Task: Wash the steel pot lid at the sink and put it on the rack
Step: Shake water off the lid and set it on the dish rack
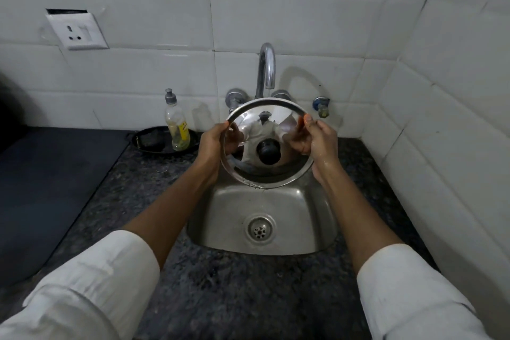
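The round steel pot lid (pixel 259 119) with a black knob at its middle is held tilted above the back of the steel sink (pixel 300 218), just under the spout of the chrome tap (pixel 266 69). My left hand (pixel 211 143) grips the lid's left rim. My right hand (pixel 320 138) grips its right rim, thumb on the upper edge. The lid's shiny face points toward me and mirrors my hands. Whether water runs from the tap I cannot tell. No rack is in view.
A dish soap bottle (pixel 176 121) stands left of the tap beside a dark dish (pixel 149 141) holding a scrubber. A blue-capped valve (pixel 321 106) juts from the back wall on the right. Dark speckled counter (pixel 132 188) surrounds the sink; a tiled side wall rises at the right.
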